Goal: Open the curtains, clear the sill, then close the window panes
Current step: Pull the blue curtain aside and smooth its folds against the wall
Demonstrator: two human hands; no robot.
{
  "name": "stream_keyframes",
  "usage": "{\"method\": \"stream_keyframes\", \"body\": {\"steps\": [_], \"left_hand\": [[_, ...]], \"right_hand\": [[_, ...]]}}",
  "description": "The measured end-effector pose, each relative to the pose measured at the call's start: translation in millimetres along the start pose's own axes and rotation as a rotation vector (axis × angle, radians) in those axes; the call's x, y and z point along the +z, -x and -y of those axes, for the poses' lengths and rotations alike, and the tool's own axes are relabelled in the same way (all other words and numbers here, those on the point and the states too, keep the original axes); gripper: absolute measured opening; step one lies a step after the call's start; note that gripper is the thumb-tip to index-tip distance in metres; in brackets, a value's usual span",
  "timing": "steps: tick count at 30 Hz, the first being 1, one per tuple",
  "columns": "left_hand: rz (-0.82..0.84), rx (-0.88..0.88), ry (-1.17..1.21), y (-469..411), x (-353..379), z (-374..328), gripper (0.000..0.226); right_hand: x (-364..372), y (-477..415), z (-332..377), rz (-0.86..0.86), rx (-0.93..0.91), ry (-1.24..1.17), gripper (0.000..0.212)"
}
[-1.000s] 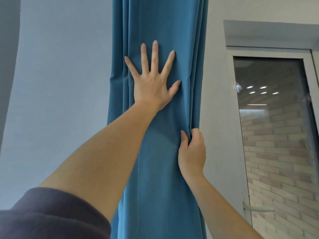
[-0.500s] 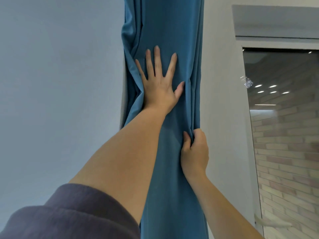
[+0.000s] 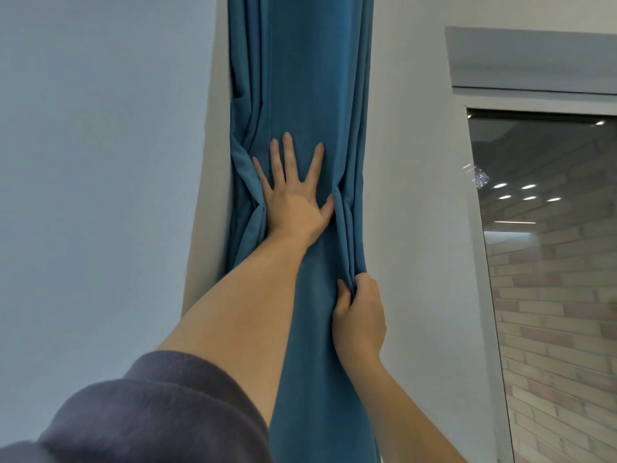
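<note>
A blue curtain [image 3: 310, 95] hangs bunched into a narrow column against the wall corner, left of the window. My left hand [image 3: 293, 195] lies flat on the front of the bunch with its fingers spread, pressing the cloth toward the wall. Lower down, my right hand [image 3: 359, 315] grips the curtain's right-hand folds, thumb in front and fingers curled behind the edge. The window pane [image 3: 547, 262] shows at the right, with a brick wall behind the glass. The sill is out of view.
A pale wall [image 3: 100, 195] fills the left side, and a white strip of wall [image 3: 414, 195] separates the curtain from the window frame [image 3: 480, 262]. A grey box [image 3: 531, 58] runs above the window.
The curtain has been squeezed narrower and pushed left into the corner. My left hand has slid down the cloth; my right hand keeps its hold on the right folds.
</note>
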State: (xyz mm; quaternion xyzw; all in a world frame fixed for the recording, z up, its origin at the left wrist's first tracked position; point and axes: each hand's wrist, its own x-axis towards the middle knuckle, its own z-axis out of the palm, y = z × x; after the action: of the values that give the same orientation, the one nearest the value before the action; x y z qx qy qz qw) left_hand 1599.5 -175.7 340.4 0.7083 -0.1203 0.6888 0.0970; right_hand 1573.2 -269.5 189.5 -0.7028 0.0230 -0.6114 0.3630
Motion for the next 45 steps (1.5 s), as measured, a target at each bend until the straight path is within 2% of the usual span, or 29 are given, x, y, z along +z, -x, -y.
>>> {"method": "stream_keyframes", "body": {"steps": [8,17,25,30,37,45], "left_hand": [[0.018,-0.022,0.004,5.3,39.3,4.0,0.077],[0.046,0.004,0.092,23.1,78.5,6.2,0.075],[0.018,0.009,0.066,36.8,69.9,1.3,0.072],[0.008,0.011,0.069,33.7,78.7,3.4,0.072],[0.087,-0.013,0.118,40.9,102.3,6.0,0.072],[0.136,-0.023,0.135,75.9,84.7,4.7,0.071]], "right_hand": [[33.1,-14.5,-23.2,0.053,0.002,-0.080,0.019],[36.2,-20.8,-36.7,0.081,0.018,-0.082,0.016],[22.6,-11.7,-44.1,0.123,0.042,-0.162,0.019],[25.0,-17.9,-46.8,0.123,0.030,-0.159,0.034],[37.8,-19.1,-54.8,0.094,-0.026,-0.112,0.024],[27.5,-9.6,-52.0,0.113,0.015,-0.143,0.024]]}}
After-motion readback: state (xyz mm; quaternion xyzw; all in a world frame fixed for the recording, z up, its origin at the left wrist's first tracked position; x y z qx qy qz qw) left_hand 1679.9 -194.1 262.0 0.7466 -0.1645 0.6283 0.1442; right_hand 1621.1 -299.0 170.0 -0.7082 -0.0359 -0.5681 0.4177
